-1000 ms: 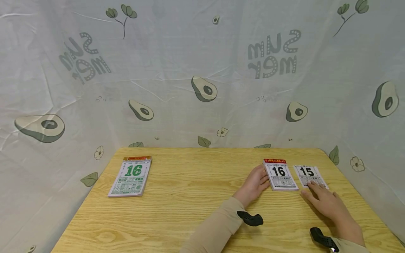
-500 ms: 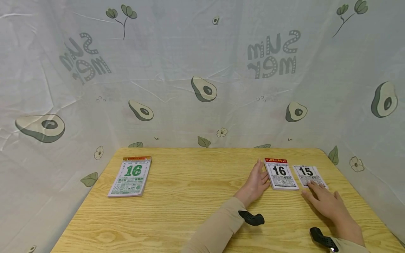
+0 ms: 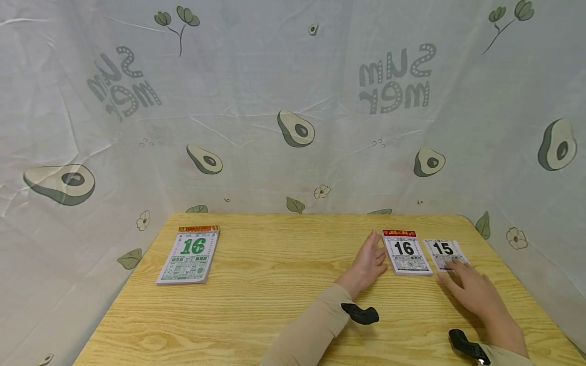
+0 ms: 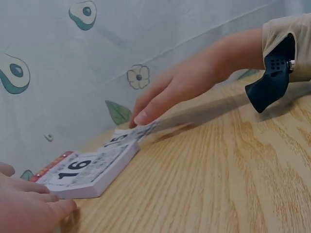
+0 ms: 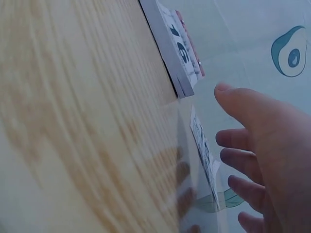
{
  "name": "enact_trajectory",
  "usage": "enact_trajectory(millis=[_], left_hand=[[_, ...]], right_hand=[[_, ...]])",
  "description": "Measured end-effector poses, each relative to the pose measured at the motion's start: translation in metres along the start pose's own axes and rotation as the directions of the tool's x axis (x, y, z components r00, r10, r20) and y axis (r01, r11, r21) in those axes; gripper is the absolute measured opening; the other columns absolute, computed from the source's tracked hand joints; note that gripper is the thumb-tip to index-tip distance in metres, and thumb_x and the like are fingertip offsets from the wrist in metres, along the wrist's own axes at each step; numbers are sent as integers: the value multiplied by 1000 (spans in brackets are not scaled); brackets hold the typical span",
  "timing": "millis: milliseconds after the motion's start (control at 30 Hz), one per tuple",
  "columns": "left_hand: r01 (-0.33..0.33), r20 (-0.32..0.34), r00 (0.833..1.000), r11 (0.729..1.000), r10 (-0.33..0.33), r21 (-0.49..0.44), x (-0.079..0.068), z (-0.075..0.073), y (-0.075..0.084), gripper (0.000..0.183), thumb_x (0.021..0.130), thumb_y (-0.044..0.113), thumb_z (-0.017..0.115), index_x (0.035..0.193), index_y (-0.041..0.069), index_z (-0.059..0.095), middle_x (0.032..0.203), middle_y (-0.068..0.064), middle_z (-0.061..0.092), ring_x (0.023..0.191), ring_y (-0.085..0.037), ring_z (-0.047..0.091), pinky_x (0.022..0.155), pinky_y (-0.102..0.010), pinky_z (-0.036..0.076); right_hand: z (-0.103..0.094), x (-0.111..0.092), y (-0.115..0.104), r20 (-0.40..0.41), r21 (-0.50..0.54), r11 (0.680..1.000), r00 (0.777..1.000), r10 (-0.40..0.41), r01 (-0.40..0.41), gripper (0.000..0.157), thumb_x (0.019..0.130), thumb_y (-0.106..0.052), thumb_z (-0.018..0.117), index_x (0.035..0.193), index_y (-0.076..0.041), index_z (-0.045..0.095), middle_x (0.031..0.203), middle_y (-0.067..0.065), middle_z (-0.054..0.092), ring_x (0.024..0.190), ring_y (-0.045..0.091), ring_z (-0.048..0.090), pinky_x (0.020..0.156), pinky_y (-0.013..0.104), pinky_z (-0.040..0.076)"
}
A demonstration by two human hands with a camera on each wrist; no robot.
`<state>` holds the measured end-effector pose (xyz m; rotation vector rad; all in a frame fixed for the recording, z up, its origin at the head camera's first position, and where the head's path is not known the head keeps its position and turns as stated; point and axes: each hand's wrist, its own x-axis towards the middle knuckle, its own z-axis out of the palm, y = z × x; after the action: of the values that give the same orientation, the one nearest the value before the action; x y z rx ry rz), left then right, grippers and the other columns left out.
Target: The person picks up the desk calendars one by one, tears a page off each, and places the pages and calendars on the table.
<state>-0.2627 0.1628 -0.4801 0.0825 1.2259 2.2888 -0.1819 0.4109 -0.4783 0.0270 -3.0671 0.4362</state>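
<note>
A thick tear-off calendar with a red top and a black 16 point(image 3: 405, 254) lies on the table's right half. Just left of it is my left hand point(image 3: 363, 267), fingers extended; in the left wrist view I cannot tell whether the fingers point(image 4: 34, 194) touch its side. To the calendar's right lies a loose calendar sheet with a black 15 point(image 3: 444, 250), its lower part partly covered by my right hand point(image 3: 476, 295). Seen from the right wrist, the right hand point(image 5: 272, 150) hovers over the sheet point(image 5: 204, 145), fingers loosely bent and holding nothing.
Another tear-off calendar, with a green 16 point(image 3: 189, 256), lies at the table's far left. The wooden table point(image 3: 284, 264) backs onto a pale curtain point(image 3: 256, 76) printed with avocados. Black wrist devices point(image 3: 361, 313) sit on both sleeves.
The black 16 calendar has shifted slightly to the right. My left hand has drawn back a little from its edge. The right hand's fingers have lifted slightly over the sheet.
</note>
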Motion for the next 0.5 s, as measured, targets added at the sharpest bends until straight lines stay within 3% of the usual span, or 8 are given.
enact_trajectory(millis=[167,333,500], left_hand=[[-4,-9,1000,999,4,45,-6,-6,9,80,94,67,40,154,15,29,155,-26,31,146,-45,23,116,-62,19],[-9,-4,1000,991,10,135,-14,-14,20,74,95,65,41,151,18,35,154,-21,36,145,-44,25,115,-61,22],[-27,-10,999,971,30,239,-22,-21,28,70,94,64,43,149,21,39,153,-16,39,145,-40,28,116,-58,24]], right_hand=[[-4,-1,-5,-27,29,1000,1000,0,0,71,99,-50,46,135,11,45,136,41,42,121,61,38,95,70,33],[-9,-3,-11,-32,23,999,999,32,-32,71,99,-54,44,134,8,48,135,40,44,120,60,41,94,70,34],[-14,-5,-17,-110,15,1000,994,27,-26,63,100,-49,44,130,6,53,131,39,48,116,59,44,92,70,36]])
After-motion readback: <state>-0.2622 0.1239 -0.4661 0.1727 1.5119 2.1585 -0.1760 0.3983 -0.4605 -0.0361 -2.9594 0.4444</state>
